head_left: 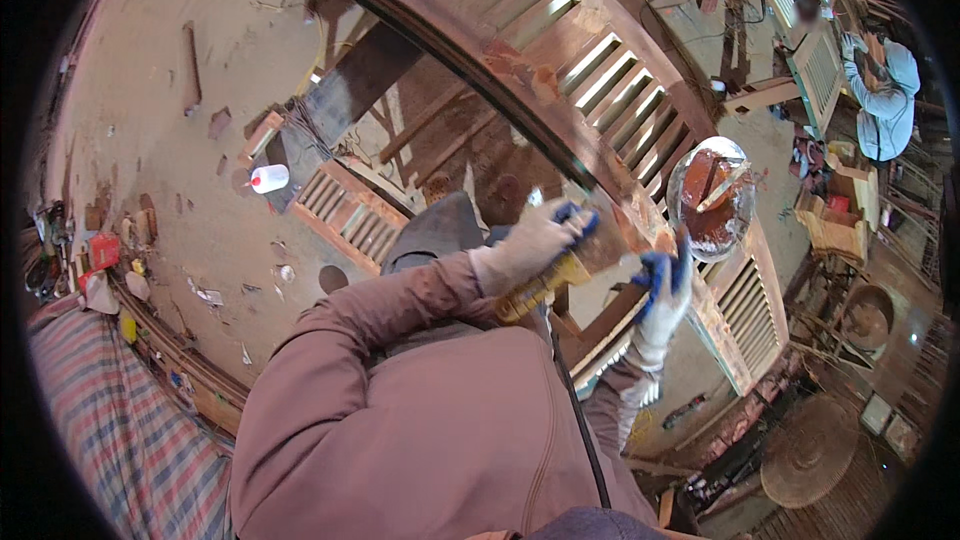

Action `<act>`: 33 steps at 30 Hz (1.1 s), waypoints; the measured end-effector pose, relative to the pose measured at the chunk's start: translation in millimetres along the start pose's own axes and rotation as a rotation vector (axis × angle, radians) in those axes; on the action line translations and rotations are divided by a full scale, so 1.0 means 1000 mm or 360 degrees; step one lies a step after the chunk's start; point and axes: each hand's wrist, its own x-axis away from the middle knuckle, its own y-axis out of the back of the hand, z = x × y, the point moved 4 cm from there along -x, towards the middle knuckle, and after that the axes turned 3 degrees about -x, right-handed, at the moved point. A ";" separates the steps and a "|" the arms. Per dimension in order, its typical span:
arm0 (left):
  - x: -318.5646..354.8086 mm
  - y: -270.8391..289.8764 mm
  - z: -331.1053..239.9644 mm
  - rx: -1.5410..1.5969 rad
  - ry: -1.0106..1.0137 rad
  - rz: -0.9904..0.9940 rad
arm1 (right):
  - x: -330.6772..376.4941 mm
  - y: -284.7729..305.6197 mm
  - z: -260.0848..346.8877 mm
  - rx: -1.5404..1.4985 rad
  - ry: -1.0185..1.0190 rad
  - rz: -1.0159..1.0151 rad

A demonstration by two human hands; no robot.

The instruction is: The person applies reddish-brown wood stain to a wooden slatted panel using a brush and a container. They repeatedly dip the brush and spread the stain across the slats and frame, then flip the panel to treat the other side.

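Note:
My left hand (pixel 535 245), in a pale glove with blue fingers, is curled closed above the near side of the wooden work. A small bright patch shows by its fingertips; what it grips is too blurred to name. Just under that wrist is a yellow flat piece with dark print (pixel 545 288), partly covered by the hand. My right hand (pixel 662 305), gloved alike, has its fingers bent together below a bowl, and what is between them is hidden. The shiny bowl (pixel 688 208) holds reddish-brown paste, with a flat stick (pixel 724 190) lying across it. It stands on a louvered wooden shutter (pixel 590 155).
A smaller louvered panel (pixel 350 212) lies on the floor at left, near a white bottle with a red cap (pixel 270 178). Another louvered panel (pixel 745 325) is at right. A person in a light hooded top (pixel 885 105) works far right. Striped cloth (pixel 130 420) covers something lower left.

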 end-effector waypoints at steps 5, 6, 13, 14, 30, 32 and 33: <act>0.019 0.091 -0.070 -0.0225 0.0118 -0.0185 | -0.009 -0.107 0.044 0.0711 0.0544 0.0195; 0.022 0.104 -0.083 -0.0289 0.0068 -0.0271 | -0.008 -0.119 0.050 0.0821 0.0687 0.0259; 0.033 0.158 -0.088 -0.0558 -0.0321 -0.0779 | -0.011 -0.196 0.092 0.1676 0.1538 0.0720; 0.035 0.160 -0.087 -0.0627 -0.0361 -0.0838 | -0.012 -0.207 0.092 0.1712 0.1624 0.0807; 0.090 0.159 -0.012 -0.0198 -0.0034 -0.1400 | 0.008 -0.265 0.068 0.1912 0.1840 0.1691; 0.097 0.157 0.000 -0.0098 0.0017 -0.1409 | 0.012 -0.265 0.062 0.1948 0.1876 0.1781; 0.101 0.155 0.005 -0.0052 0.0033 -0.1412 | 0.014 -0.264 0.059 0.1963 0.1909 0.1809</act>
